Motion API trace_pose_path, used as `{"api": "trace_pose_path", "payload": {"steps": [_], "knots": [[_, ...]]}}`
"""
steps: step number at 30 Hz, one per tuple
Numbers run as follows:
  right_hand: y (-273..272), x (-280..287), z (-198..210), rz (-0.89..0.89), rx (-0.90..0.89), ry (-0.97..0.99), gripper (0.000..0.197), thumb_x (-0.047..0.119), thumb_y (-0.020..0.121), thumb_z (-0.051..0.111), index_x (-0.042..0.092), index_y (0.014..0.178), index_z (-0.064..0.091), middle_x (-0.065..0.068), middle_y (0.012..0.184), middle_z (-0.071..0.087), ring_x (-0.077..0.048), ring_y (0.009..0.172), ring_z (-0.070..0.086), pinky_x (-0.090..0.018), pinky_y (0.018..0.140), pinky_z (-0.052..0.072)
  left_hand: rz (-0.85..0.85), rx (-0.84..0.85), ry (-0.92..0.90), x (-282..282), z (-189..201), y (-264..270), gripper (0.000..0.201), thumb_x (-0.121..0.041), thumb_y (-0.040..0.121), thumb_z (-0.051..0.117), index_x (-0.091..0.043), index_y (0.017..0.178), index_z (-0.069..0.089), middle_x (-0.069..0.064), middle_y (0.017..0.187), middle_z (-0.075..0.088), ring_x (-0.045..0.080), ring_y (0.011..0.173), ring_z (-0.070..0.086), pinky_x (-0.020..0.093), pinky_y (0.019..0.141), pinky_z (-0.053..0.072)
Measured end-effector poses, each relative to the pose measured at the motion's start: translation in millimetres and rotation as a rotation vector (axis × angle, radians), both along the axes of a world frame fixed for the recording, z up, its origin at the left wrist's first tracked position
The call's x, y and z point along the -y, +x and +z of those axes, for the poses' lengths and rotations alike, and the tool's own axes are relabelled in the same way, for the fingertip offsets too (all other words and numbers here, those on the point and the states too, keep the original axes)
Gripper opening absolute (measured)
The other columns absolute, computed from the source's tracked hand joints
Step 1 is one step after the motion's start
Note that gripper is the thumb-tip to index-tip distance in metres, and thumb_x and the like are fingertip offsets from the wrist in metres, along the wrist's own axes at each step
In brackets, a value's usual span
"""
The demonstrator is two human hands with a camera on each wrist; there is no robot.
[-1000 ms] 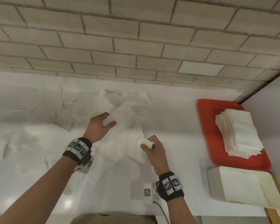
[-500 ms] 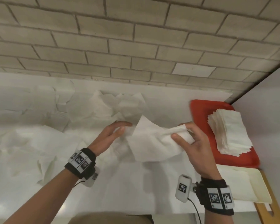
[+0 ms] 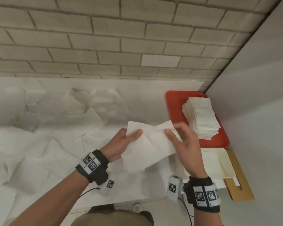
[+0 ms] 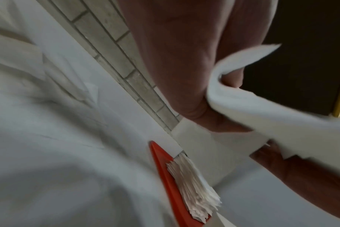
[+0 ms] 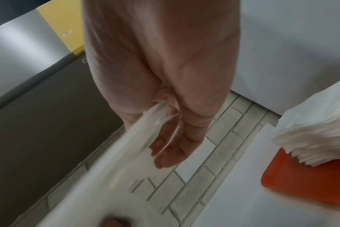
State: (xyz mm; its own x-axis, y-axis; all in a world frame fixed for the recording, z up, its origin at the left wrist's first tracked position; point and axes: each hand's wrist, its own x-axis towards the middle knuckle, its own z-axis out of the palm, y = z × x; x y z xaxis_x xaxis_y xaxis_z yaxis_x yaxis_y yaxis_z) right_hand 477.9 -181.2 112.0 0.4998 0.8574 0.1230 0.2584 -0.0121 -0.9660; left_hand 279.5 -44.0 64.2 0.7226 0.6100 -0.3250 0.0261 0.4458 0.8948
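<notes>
Both hands hold one white paper napkin in the air above the white counter. My left hand pinches its left edge, thumb on top and fingers behind. Between thumb and fingers, my right hand pinches the upper right edge. The left wrist view shows the napkin draped past the left hand. It appears blurred in the right wrist view, the napkin running from the right hand. A red tray at the right carries a stack of folded napkins.
Several loose unfolded napkins cover the left and middle of the counter. A cream tray lies on a wooden board in front of the red tray. A brick wall backs the counter and a white panel closes the right side.
The napkin was lifted off the loose pile and carried right. My left hand left the pile and took the napkin's left edge, and the sheet now hangs spread between both hands.
</notes>
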Motion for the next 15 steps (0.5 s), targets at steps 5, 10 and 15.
{"api": "trace_pose_path", "payload": {"steps": [5, 10, 15], "knots": [[47.4, 57.9, -7.0, -0.171, -0.016, 0.020, 0.005, 0.014, 0.104, 0.072, 0.012, 0.108, 0.071, -0.002, 0.103, 0.077, -0.023, 0.102, 0.074, -0.043, 0.092, 0.061, 0.055, -0.034, 0.026, 37.2, -2.8, 37.0, 0.039, -0.035, 0.105, 0.061, -0.002, 0.120, 0.077, 0.021, 0.121, 0.078, 0.040, 0.115, 0.074, 0.054, 0.102, 0.055], [68.0, 73.5, -23.4, -0.142, -0.040, -0.055, 0.038, 0.024, 0.093, 0.085, 0.028, 0.127, 0.069, 0.005, 0.110, 0.079, -0.014, 0.107, 0.075, -0.034, 0.094, 0.061, 0.002, -0.120, 0.196, 69.6, -9.6, 66.7, 0.042, -0.042, 0.106, 0.061, -0.004, 0.111, 0.079, 0.025, 0.112, 0.077, 0.038, 0.098, 0.076, 0.046, 0.087, 0.055], [86.3, 88.5, -30.0, -0.156, 0.032, 0.007, 0.011, 0.022, 0.097, 0.081, 0.020, 0.106, 0.076, 0.005, 0.104, 0.079, -0.019, 0.104, 0.073, -0.045, 0.096, 0.059, 0.071, -0.154, 0.227, 83.5, -16.2, 82.6, 0.049, -0.049, 0.105, 0.063, -0.003, 0.105, 0.078, 0.026, 0.108, 0.077, 0.033, 0.092, 0.074, 0.044, 0.083, 0.052]]}}
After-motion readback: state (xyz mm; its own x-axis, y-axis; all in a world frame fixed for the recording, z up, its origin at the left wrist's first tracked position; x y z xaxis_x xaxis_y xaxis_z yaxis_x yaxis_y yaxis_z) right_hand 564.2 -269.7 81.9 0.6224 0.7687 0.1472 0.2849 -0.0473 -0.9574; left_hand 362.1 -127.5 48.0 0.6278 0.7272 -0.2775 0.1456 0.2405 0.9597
